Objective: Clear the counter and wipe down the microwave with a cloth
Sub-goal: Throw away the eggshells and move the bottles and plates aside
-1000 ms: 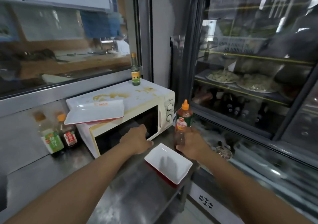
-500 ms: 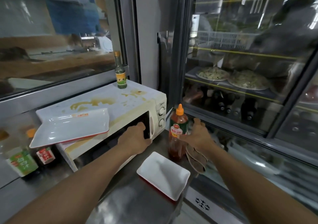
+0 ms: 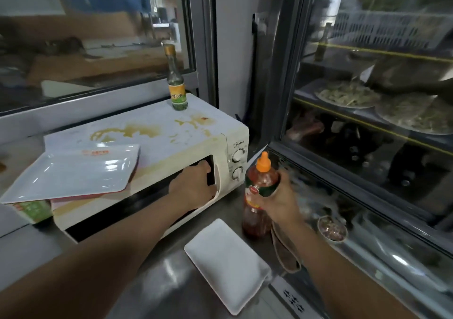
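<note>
Worktop (image 3: 152, 291): brushed steel, reflective; its front right corner fell away just beyond the small tray. Bare metal lay between the two forearms.

Microwave (image 3: 157, 132): cream box with rounded edges, its top stained with brown spills; two round dials on the right panel. It stood towards the back, close to the window sill, with a narrow gap on its right before the glass-fronted display fridge (image 3: 367, 122).

Left hand (image 3: 193, 186): fingers curled round the right edge of the microwave door.

Right hand (image 3: 277, 198): gripped the sauce bottle (image 3: 259, 196), a clear plastic bottle of red sauce with an orange nozzle cap, just right of the microwave; whether its base touched the worktop could not be told. A brownish cloth (image 3: 285, 250) hung limp below this hand, apparently held against the bottle.

Large tray (image 3: 71, 169): white, glossy, rectangular, tilted on the microwave's left top corner and overhanging its front and left edges.

Small tray (image 3: 228, 264): white, rectangular, rounded corners, flat at the worktop's front edge.

Glass bottle (image 3: 175, 83): slim, greenish, yellow label, upright at the microwave's back right.
</note>
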### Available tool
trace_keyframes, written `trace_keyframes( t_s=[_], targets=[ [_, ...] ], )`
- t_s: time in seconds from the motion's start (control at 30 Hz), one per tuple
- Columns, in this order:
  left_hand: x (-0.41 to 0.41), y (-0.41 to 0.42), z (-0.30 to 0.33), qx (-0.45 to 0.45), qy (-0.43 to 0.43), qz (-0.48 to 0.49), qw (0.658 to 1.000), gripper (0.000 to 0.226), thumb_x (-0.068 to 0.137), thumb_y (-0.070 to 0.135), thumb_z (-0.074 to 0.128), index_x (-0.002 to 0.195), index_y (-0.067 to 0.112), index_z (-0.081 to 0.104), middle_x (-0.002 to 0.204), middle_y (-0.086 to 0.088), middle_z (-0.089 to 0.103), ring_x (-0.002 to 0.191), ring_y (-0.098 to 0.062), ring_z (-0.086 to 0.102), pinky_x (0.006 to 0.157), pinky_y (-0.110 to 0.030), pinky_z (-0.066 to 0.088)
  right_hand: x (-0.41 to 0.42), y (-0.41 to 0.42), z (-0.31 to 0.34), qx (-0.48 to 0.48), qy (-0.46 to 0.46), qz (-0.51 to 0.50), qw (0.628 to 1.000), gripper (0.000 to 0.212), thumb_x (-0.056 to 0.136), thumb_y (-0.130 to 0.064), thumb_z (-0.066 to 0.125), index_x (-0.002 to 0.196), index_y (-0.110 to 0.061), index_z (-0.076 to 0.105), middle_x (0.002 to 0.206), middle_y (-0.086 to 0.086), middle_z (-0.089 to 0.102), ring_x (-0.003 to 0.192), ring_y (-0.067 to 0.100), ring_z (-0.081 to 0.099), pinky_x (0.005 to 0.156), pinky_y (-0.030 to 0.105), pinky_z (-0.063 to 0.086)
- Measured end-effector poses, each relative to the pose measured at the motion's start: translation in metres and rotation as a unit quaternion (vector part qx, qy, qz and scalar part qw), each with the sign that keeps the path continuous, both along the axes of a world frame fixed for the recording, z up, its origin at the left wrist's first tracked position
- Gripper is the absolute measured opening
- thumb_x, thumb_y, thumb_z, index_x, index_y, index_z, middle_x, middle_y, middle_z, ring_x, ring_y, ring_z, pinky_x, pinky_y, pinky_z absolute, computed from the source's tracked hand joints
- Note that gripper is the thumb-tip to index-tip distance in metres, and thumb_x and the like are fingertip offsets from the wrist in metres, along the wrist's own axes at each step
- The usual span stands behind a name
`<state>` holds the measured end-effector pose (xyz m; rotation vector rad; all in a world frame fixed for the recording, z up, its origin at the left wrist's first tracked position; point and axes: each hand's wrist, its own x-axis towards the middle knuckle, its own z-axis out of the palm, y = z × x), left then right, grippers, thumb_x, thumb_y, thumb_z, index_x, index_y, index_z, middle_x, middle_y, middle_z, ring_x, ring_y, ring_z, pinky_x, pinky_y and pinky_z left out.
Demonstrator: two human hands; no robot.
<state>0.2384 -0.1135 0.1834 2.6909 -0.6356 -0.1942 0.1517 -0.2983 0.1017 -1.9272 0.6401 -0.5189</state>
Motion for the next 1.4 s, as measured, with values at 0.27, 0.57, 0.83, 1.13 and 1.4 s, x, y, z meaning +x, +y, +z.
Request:
trace_keyframes(
  t_s=[0.27, 0.57, 0.83, 1.13, 1.4],
  targets=[
    [-0.002, -0.024, 0.012, -0.018, -0.004, 0.040, 0.999, 0.047, 0.085, 0.035, 0.061, 0.126, 0.019, 0.044, 0.115, -0.005, 0.060, 0.106, -0.028, 0.057, 0.087, -0.041, 0.050, 0.015, -0.020, 0.004, -0.032, 0.017, 0.028, 0.999, 0.070, 0.051, -0.038, 0.088, 0.104, -0.028, 0.042, 0.102, -0.004, 0.061, 0.092, 0.017, 0.060, 0.079, 0.025, 0.045],
    [0.016, -0.026, 0.043, -0.052, -0.030, 0.071, 0.996, 0.050, 0.085, 0.036, 0.061, 0.128, 0.019, 0.042, 0.122, -0.006, 0.057, 0.106, -0.027, 0.058, 0.090, -0.043, 0.049, 0.041, -0.041, 0.066, -0.053, -0.019, 0.037, 0.998, 0.069, 0.048, -0.044, 0.085, 0.100, -0.025, 0.044, 0.099, -0.003, 0.061, 0.089, 0.016, 0.061, 0.072, 0.030, 0.051],
    [0.074, -0.033, 0.087, -0.096, -0.072, 0.095, 0.988, 0.058, 0.085, 0.039, 0.063, 0.133, 0.016, 0.040, 0.125, -0.011, 0.056, 0.112, -0.031, 0.055, 0.093, -0.042, 0.047, 0.062, -0.062, 0.136, -0.098, -0.031, 0.038, 0.994, 0.067, 0.050, -0.044, 0.085, 0.096, -0.023, 0.042, 0.088, -0.011, 0.056, 0.077, 0.009, 0.058, 0.055, 0.019, 0.042],
    [0.144, -0.026, 0.109, -0.170, -0.077, 0.155, 0.970, 0.059, 0.081, 0.037, 0.068, 0.127, 0.013, 0.041, 0.121, -0.013, 0.059, 0.109, -0.034, 0.056, 0.087, -0.041, 0.048, 0.097, -0.072, 0.181, -0.168, -0.028, -0.004, 0.985, 0.068, 0.052, -0.053, 0.082, 0.097, -0.022, 0.041, 0.089, -0.007, 0.056, 0.081, 0.015, 0.059, 0.062, 0.028, 0.047],
    [0.181, -0.028, 0.104, -0.192, -0.077, 0.146, 0.967, 0.050, 0.080, 0.032, 0.069, 0.119, 0.012, 0.046, 0.115, -0.015, 0.061, 0.105, -0.034, 0.056, 0.077, -0.035, 0.044, 0.140, -0.082, 0.199, -0.190, -0.023, -0.017, 0.981, 0.073, 0.050, -0.050, 0.083, 0.100, -0.021, 0.040, 0.101, 0.001, 0.057, 0.089, 0.021, 0.061, 0.072, 0.036, 0.054]
  ],
)
